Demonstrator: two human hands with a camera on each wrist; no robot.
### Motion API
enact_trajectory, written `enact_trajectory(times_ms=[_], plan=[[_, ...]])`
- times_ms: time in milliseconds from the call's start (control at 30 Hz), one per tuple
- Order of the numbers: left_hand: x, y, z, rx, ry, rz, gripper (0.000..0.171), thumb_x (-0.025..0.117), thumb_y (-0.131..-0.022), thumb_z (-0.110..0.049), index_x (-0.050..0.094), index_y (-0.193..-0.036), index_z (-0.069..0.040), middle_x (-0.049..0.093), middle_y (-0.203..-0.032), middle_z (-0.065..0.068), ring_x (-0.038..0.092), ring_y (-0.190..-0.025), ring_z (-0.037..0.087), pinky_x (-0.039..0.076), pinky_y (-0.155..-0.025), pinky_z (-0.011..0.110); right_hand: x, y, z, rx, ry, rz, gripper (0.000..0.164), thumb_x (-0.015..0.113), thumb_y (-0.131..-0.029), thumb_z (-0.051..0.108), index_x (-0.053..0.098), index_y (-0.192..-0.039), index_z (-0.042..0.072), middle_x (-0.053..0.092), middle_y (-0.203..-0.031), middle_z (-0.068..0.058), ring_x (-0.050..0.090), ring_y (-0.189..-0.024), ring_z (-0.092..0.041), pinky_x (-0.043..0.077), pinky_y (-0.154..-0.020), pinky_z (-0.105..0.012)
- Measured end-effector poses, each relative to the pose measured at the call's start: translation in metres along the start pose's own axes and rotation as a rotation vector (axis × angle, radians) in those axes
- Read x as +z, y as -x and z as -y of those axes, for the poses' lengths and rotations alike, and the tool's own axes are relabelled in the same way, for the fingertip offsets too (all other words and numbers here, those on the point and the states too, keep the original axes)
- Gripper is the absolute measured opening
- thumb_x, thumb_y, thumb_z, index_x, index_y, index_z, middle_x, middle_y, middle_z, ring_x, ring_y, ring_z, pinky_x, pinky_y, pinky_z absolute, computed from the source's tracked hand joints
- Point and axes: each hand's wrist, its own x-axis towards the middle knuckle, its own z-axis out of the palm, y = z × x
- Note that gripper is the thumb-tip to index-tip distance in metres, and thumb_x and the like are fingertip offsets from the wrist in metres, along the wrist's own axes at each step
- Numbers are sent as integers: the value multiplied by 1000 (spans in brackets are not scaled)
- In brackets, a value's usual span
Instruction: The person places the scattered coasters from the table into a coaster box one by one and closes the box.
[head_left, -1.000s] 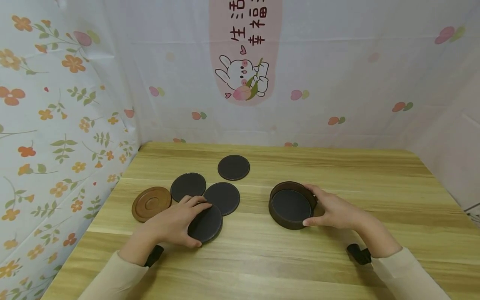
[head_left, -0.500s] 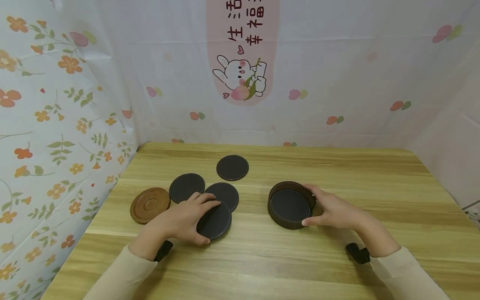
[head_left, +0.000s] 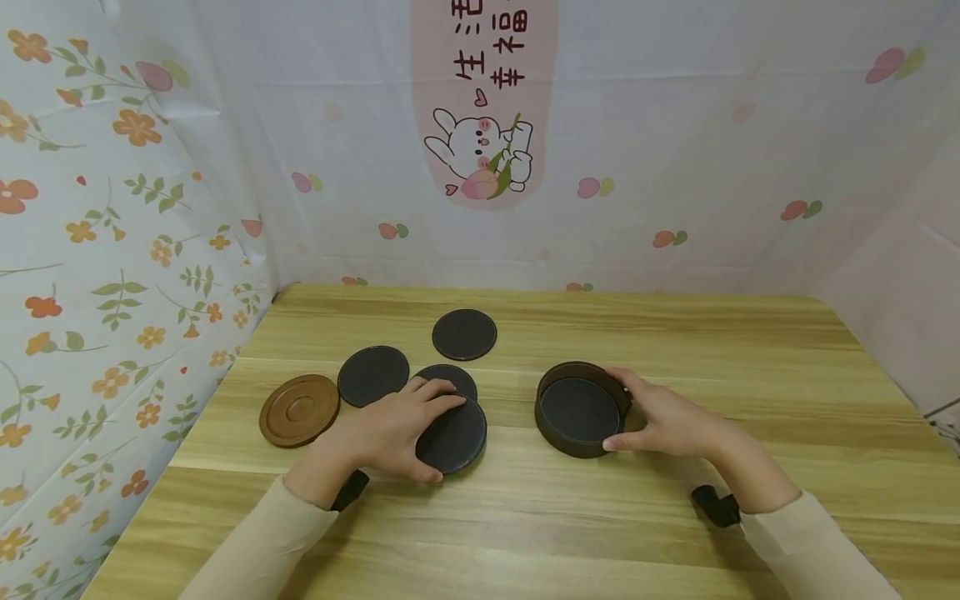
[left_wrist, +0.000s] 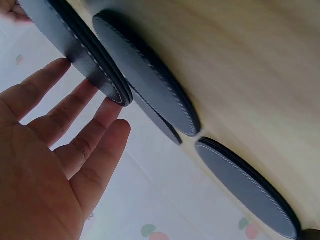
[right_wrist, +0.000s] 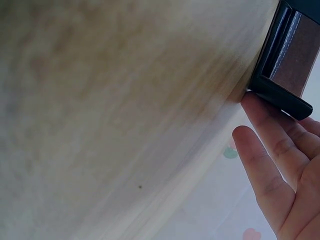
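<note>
My left hand [head_left: 386, 437] grips a round black coaster [head_left: 456, 437] with pale edge stitching, thumb at the near side and fingertips at the far side. In the left wrist view this coaster [left_wrist: 75, 47] is raised off the table and its edge looks doubled, perhaps more than one layer. Partly behind it in the head view lies another black coaster [head_left: 453, 379]. My right hand [head_left: 667, 421] holds a round dark brown coaster holder [head_left: 553, 429] by its right side, thumb in front and fingers behind. A black disc [head_left: 581, 410] covers the holder's floor.
Two more black coasters lie flat, one at the left [head_left: 373, 377] and one farther back [head_left: 465, 335]. At the far left is a brown wooden disc [head_left: 300, 410] with a ringed centre. A patterned cloth [head_left: 637, 150] hangs behind the wood-grain table [head_left: 570, 533].
My left hand has moved right with the coaster, toward the holder, covering more of the coaster behind it. My right hand and the holder have stayed in place.
</note>
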Motion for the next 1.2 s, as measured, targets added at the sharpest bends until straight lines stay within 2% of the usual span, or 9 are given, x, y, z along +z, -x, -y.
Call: enact_trajectory(times_ms=[200, 433, 800, 1000, 1200], plan=[[-2, -11, -9, 15, 1, 29, 94, 82, -73, -48, 41, -152, -17, 36, -156, 7, 38, -137, 25, 49, -100, 46, 1, 0, -1, 2, -5, 9, 112, 74, -80, 61, 20, -155, -3, 40, -151, -29, 42, -137, -47, 37, -106, -64], [-3, -25, -16, 59, -37, 1, 94, 82, -73, -49, 41, -152, -20, 36, -155, 5, 39, -136, 22, 50, -99, 43, 2, 0, -2, -3, -3, -7, 111, 74, -80, 60, 21, -154, -3, 41, -150, -28, 43, -137, -47, 38, -106, -64], [-14, -45, -27, 156, -58, -1, 93, 81, -74, -48, 41, -151, -15, 38, -154, 9, 39, -136, 27, 48, -101, 42, 2, -1, -3, 17, 2, 3, 112, 74, -79, 61, 20, -155, -2, 40, -152, -28, 42, -138, -46, 37, -107, -63], [-18, -57, -31, 197, -89, -11, 93, 80, -74, -49, 41, -151, -15, 39, -151, 6, 42, -130, 25, 48, -100, 40, -1, 0, 1, 1, -8, 6, 111, 74, -80, 60, 20, -154, -4, 40, -151, -29, 42, -137, -48, 37, -106, -64], [-22, -72, -37, 248, -117, -9, 93, 79, -73, -49, 42, -151, -14, 41, -150, 6, 41, -132, 24, 45, -104, 36, -3, 0, 3, 5, -13, 19, 111, 74, -81, 59, 20, -154, -5, 41, -150, -29, 43, -137, -48, 37, -107, -63]])
